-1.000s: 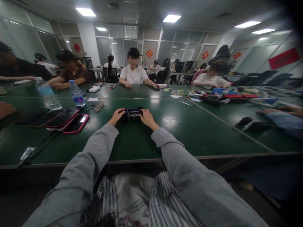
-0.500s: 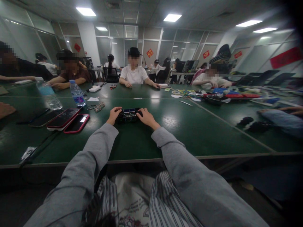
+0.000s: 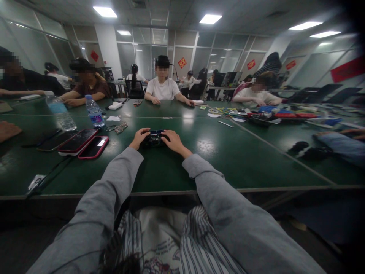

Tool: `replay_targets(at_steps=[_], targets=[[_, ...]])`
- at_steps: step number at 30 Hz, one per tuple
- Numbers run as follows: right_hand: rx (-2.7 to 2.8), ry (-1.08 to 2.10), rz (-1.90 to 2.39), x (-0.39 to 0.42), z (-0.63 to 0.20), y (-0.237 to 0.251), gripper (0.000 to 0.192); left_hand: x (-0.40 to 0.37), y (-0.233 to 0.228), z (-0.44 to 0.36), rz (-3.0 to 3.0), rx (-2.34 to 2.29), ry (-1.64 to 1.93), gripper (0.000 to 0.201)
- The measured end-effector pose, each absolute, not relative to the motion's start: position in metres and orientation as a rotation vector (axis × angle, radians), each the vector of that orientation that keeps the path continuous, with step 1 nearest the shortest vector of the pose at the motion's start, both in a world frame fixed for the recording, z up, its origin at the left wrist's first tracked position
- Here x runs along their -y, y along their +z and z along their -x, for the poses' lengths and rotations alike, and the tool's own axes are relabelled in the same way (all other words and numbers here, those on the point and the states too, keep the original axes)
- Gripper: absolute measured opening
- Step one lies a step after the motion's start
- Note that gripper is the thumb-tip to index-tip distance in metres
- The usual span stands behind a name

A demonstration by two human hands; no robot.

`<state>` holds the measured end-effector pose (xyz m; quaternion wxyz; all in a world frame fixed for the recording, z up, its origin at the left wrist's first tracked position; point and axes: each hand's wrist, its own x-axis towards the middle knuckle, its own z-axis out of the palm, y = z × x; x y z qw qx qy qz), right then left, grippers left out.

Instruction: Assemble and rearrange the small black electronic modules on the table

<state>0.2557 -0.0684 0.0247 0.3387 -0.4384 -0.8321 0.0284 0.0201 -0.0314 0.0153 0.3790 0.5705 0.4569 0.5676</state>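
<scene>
A small black electronic device (image 3: 155,140) with two dark panels along its far edge and small parts on its near side lies on the green table in front of me. My left hand (image 3: 140,137) grips its left end, fingers curled over the top. Around the right end is my right hand (image 3: 173,140), with its fingers reaching further in over the panels. Both hands cover the ends of the device, so its full outline is hidden.
To the left lie phones, one a red-rimmed phone (image 3: 94,147), with a water bottle (image 3: 94,111) behind. Glasses (image 3: 121,128) rest near my left hand. Cables and tools (image 3: 266,116) clutter the far right. A person (image 3: 162,87) sits opposite; others sit around the table.
Both hands have shifted inward over the device, covering more of its panels. The right hand's fingers now lie further to the left. The whole view has tilted slightly.
</scene>
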Motion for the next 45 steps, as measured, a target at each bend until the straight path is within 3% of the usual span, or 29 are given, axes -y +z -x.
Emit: replay_targets(at_steps=[24,35,45], targets=[[2.142,0.115,1.158,0.070,-0.257,0.034,0.027,0.032,0.015,-0.021,-1.408,-1.208,1.398,0.029],[1.862,0.204,1.265,0.051,-0.273,0.036,0.029,0.032,0.015,-0.020,-1.418,-1.231,1.367,0.028],[2.115,0.436,1.302,0.048,-0.278,0.028,0.037,0.038,0.021,-0.022,-1.417,-1.244,1.357,0.021]])
